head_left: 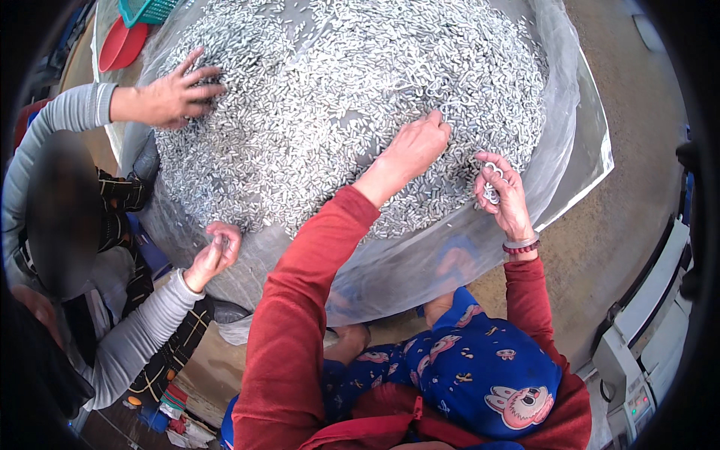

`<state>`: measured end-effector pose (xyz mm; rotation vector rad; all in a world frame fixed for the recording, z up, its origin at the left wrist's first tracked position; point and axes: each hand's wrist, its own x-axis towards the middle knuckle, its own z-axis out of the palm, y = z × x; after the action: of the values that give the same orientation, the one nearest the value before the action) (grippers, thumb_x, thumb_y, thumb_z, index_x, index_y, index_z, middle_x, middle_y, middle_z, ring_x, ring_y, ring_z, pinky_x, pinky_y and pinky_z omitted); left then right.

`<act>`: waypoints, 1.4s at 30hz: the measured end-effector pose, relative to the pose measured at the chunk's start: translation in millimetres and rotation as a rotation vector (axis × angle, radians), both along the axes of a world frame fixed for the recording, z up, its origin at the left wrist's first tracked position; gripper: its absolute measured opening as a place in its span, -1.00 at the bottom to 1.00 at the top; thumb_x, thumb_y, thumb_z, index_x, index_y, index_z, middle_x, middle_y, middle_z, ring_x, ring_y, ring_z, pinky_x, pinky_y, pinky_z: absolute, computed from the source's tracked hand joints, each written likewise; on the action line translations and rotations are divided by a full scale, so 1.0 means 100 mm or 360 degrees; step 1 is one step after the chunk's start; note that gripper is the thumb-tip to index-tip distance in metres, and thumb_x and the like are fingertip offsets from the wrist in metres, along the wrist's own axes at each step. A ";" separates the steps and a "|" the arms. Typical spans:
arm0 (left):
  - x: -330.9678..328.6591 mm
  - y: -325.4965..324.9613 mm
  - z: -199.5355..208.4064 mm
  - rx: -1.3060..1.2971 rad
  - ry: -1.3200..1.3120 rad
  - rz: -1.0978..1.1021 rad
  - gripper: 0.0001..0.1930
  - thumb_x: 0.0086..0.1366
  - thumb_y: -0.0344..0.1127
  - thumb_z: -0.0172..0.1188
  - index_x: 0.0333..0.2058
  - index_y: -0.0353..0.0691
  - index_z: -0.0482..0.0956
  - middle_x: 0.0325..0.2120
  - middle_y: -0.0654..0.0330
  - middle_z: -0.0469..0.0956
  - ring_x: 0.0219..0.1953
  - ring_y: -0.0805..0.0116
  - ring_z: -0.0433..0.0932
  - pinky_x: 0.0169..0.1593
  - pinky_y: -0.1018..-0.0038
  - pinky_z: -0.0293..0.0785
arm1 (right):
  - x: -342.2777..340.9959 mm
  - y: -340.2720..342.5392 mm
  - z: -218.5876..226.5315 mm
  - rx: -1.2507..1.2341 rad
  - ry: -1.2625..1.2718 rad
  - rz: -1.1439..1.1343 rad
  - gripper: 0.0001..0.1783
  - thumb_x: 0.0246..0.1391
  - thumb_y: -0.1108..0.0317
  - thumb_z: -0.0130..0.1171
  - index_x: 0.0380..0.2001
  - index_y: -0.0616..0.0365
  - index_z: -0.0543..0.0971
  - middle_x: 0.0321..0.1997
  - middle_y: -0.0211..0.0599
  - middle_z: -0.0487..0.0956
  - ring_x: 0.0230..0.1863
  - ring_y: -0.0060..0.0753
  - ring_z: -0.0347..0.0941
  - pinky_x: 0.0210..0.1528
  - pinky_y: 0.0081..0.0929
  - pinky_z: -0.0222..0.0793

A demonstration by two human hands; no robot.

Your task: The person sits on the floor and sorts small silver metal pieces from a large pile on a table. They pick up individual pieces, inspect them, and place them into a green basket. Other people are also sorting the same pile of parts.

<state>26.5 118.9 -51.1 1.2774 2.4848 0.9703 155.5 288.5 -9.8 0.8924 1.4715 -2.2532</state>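
Note:
A wide heap of small silvery metal pieces (pixel 300 127) covers the plastic-lined surface before me. My left hand (pixel 412 150) reaches into the right part of this heap, fingers pinched together and pointing down. What sits between those fingertips is hidden. Near them lie some curved, ring-like pieces (pixel 442 84) among the short ones. At the heap's right edge my right hand (pixel 504 196) is raised with its palm partly turned up. Its curled fingers hold several small ring-shaped metal pieces (pixel 492 182).
On the left, a co-worker in grey sleeves has one hand (pixel 176 94) spread over the heap and the other (pixel 216 255) at its near edge. A clear plastic sheet (pixel 420 281) hangs over the front. A red bowl (pixel 122 45) and teal basket (pixel 150 9) stand far left; a machine (pixel 630 367) stands right.

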 end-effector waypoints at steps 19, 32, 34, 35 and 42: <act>-0.27 -1.09 0.34 0.1461 -0.2177 0.0608 -0.79 0.20 -0.24 0.10 -0.48 -0.28 0.41 -0.54 0.26 0.33 -0.57 0.51 0.28 -0.68 0.64 0.18 | -0.54 -0.44 0.18 0.0081 0.0092 0.0484 -0.81 0.21 0.26 -0.05 -0.35 0.10 0.48 -0.59 -0.50 0.46 -0.71 -0.74 0.24 -0.74 -0.87 -0.08; 0.42 -0.22 0.31 0.2397 -0.3160 0.1086 -0.66 0.24 -0.03 -0.04 -0.27 -0.21 0.44 -0.14 0.08 0.48 -0.05 0.16 0.42 0.08 0.19 0.33 | -0.73 -0.95 0.70 0.2082 0.1253 0.1683 -0.61 -0.16 0.56 0.11 -0.16 0.27 0.39 0.02 -0.06 0.33 0.16 0.03 0.19 0.14 -0.14 0.14; 0.47 -0.22 0.24 0.2521 -0.3222 0.1050 -0.66 0.25 -0.03 -0.05 -0.28 -0.21 0.45 -0.14 0.11 0.49 -0.03 0.17 0.41 0.09 0.19 0.33 | -0.70 -1.03 0.75 0.2138 0.1357 0.1516 -0.57 -0.14 0.55 0.13 -0.10 0.22 0.39 0.02 -0.09 0.33 0.13 0.02 0.19 0.15 -0.13 0.13; 0.46 -0.24 0.20 0.2555 -0.3217 0.0992 -0.67 0.25 -0.05 -0.05 -0.29 -0.20 0.46 -0.13 0.13 0.48 -0.03 0.17 0.41 0.09 0.17 0.32 | -0.69 -1.04 0.79 0.2096 0.1407 0.1411 -0.54 -0.14 0.55 0.13 -0.07 0.22 0.38 0.02 -0.08 0.33 0.13 0.02 0.20 0.15 -0.13 0.13; -1.20 -0.60 1.05 0.3450 -0.2828 0.0859 -0.71 0.28 -0.24 -0.14 -0.27 -0.35 0.44 -0.30 -0.03 0.48 -0.21 0.12 0.50 -0.09 0.19 0.49 | -0.73 -0.67 1.09 0.1967 0.1439 0.0755 -0.55 -0.07 0.55 0.16 -0.02 0.15 0.44 -0.04 -0.07 0.39 -0.02 -0.02 0.34 0.02 -0.25 0.28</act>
<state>-93.3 58.8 54.2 -0.6552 -0.2942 2.7604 82.0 221.6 99.5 -0.4267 3.1045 -1.2010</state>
